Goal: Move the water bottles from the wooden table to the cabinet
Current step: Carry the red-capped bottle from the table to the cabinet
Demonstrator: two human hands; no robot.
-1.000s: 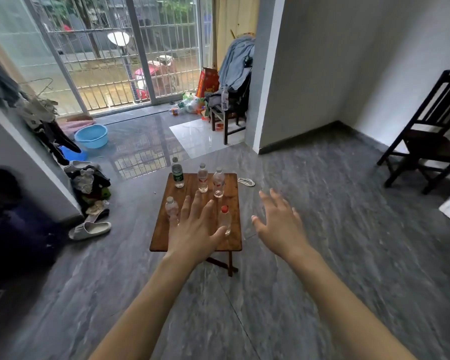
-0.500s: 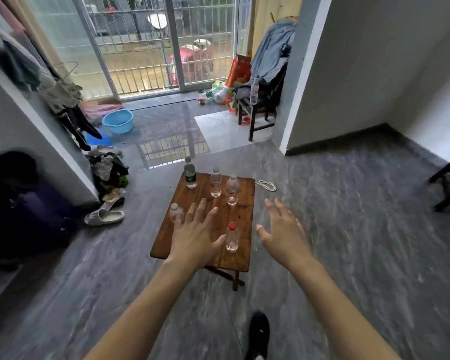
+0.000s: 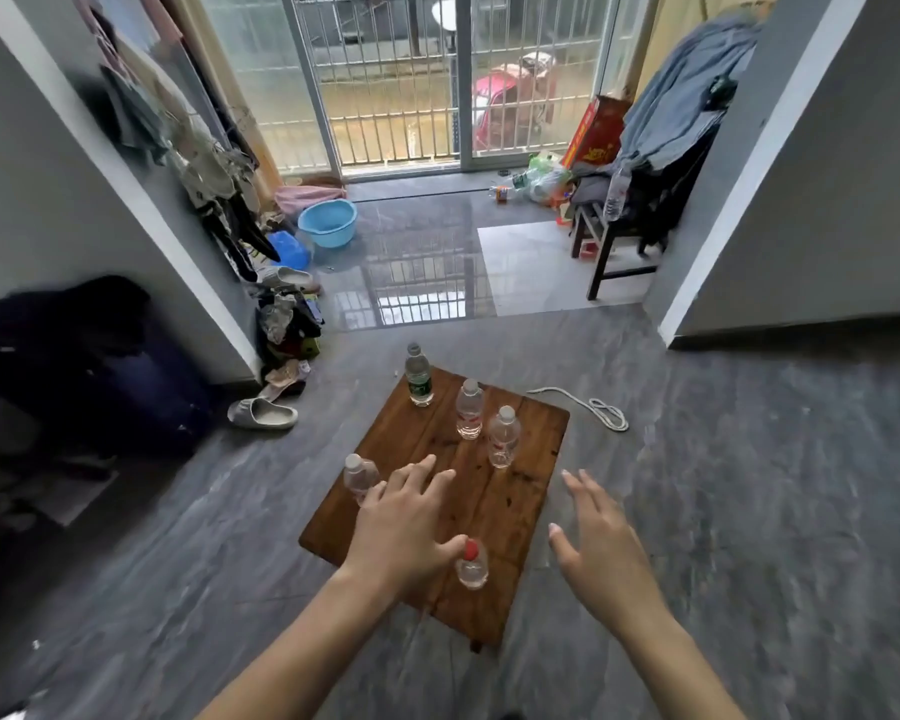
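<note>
A low wooden table (image 3: 531, 491) stands on the grey floor with several clear water bottles upright on it. A green-label bottle (image 3: 419, 376) is at the far left corner, two white-cap bottles (image 3: 470, 409) (image 3: 504, 437) stand beside it, another white-cap bottle (image 3: 358, 476) is at the left edge and a red-cap bottle (image 3: 472, 563) is near the front. My left hand (image 3: 404, 527) hovers open over the table between the last two bottles. My right hand (image 3: 598, 548) hangs open past the table's right edge. No cabinet is in view.
A white rope (image 3: 588, 407) lies on the floor right of the table. A slipper (image 3: 263, 414) and a clothes pile (image 3: 287, 324) lie to the left. A blue basin (image 3: 328, 223) and a chair with clothes (image 3: 624, 236) stand by the barred glass door. Walls flank the passage.
The view has come closer to the table and turned left, so the dark chair at right has left the view. Both hands stay spread, now lower over the table's front.
</note>
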